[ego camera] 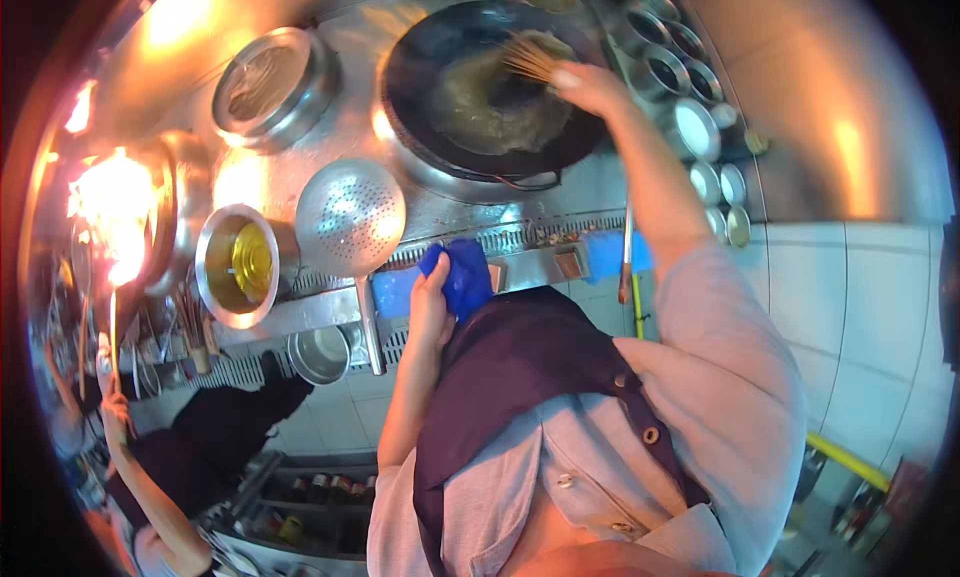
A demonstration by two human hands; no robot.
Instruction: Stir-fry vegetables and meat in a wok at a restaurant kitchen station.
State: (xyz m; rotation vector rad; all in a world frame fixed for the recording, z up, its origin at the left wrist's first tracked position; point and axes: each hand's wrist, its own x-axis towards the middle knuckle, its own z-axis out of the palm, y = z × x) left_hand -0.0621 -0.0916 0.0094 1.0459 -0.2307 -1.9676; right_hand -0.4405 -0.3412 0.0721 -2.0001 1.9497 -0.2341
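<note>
My right hand [589, 87] grips a bamboo wok brush [529, 57], its splayed bristles down inside a large black wok [420, 74]. Cloudy liquid [495, 119] covers the wok's bottom. Down at the counter's front edge, my left hand [433, 295] holds a bunched blue cloth [463, 277] close to my dark apron. Left of that hand lies a perforated metal strainer ladle [350, 217], its handle pointing out over the edge.
A steel bowl of yellow oil [206, 277] and a steel pot [321, 89] stand to the left. Tall flames [112, 209] rise near a co-worker's hand [115, 412] at far left. Several small metal containers [664, 70] line the right side. A long-handled tool [626, 262] overhangs the edge.
</note>
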